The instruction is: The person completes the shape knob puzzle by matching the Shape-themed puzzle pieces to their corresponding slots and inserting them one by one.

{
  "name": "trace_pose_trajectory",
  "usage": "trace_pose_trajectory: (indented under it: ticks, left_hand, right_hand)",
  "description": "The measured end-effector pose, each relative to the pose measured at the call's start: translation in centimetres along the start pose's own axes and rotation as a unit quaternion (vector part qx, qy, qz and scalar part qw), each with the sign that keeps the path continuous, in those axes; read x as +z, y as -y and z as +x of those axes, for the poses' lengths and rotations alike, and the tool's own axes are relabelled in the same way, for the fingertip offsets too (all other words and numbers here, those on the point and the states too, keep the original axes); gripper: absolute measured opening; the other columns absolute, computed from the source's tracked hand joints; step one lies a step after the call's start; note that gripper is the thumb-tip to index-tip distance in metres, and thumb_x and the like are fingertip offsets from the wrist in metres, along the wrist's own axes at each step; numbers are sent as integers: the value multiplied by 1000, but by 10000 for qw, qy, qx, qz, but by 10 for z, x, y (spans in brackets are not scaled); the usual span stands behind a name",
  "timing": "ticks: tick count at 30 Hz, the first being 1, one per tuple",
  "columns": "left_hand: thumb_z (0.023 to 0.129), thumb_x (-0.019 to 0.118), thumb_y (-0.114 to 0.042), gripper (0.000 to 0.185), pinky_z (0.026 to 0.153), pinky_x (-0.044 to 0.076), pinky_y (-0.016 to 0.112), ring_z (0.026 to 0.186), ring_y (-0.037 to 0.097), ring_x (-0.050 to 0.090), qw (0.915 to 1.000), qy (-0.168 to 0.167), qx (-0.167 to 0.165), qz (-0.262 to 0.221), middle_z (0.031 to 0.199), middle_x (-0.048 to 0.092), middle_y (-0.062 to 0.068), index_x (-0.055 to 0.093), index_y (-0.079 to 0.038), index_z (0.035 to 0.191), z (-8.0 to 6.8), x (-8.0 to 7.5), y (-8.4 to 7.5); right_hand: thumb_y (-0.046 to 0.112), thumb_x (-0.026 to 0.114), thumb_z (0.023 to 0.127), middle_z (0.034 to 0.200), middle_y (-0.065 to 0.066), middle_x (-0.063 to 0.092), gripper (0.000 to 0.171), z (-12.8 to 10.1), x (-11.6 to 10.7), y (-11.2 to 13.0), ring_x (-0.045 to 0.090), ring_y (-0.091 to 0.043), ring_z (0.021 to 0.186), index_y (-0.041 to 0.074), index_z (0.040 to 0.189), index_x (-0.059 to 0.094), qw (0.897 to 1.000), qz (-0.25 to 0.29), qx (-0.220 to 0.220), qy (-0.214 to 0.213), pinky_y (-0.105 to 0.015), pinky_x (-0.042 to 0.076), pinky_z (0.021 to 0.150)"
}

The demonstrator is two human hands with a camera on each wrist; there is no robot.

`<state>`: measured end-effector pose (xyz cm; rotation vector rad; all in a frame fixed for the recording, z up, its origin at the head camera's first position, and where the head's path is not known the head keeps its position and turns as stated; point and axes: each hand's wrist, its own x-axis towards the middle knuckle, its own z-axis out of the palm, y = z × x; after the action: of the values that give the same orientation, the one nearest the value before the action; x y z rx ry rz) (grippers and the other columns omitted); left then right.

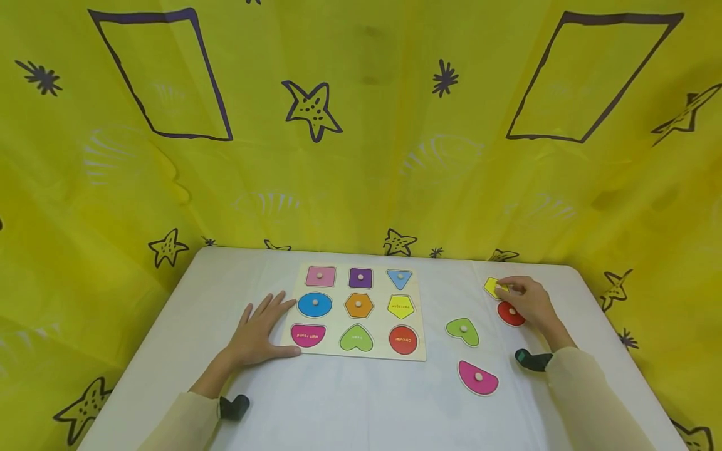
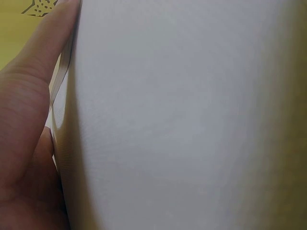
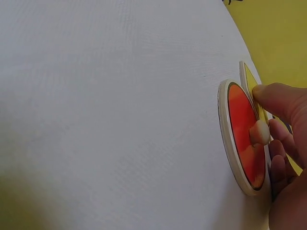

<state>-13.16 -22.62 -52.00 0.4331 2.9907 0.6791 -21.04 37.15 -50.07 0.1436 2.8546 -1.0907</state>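
Observation:
A wooden shape puzzle board [image 1: 381, 326] lies on the table in the head view. My left hand [image 1: 259, 332] rests at its left edge with fingers spread, thumb at the near corner. Over at the right, my right hand [image 1: 530, 300] pinches the yellow pentagon piece [image 1: 489, 288] at its knob. In the right wrist view the thumb reaches the yellow piece [image 3: 250, 81], behind the red circle piece [image 3: 241, 115] with its round knob. Labelled spaces for pentagon, half round, heart and circle show on the board; the other spaces hold knobbed pieces.
A green heart piece [image 1: 464, 332] and a magenta half-round piece [image 1: 478, 379] lie between the board and my right arm. The white-covered table [image 1: 350, 401] meets a yellow patterned curtain [image 1: 361, 188] at the back and sides.

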Motion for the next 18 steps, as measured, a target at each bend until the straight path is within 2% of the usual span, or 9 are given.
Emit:
trace_pose_trajectory:
  ticks: [6,11,18]
  left_hand:
    - [71,81,-67,106,119,2,72,155,42,15,10000,34,-22,-20,167,28,15,42,-19,158,0,-2,-2]
    - [72,81,-67,106,119,2,72,155,42,16,10000,49,-11,2,167,29,15,42,-19,158,0,-2,-2]
    - [72,81,-67,106,119,2,72,155,43,15,10000,46,-35,-19,167,29,16,42,-18,158,-1,-3,-4]
  right_hand:
    - [34,66,100,126,-29,51,46,-1,1,-1,45,-44,111,1,132,64,9999,-9,17,-108,-24,51,74]
    - [33,67,100,125,-28,51,46,-2,0,0,45,-42,110,0,132,64,9999,38,18,-122,-24,51,73]
    - [33,66,101,132,-30,52,44,-1,1,-1,48,-44,114,1,131,64,9998,126,54,-145,-27,53,78]
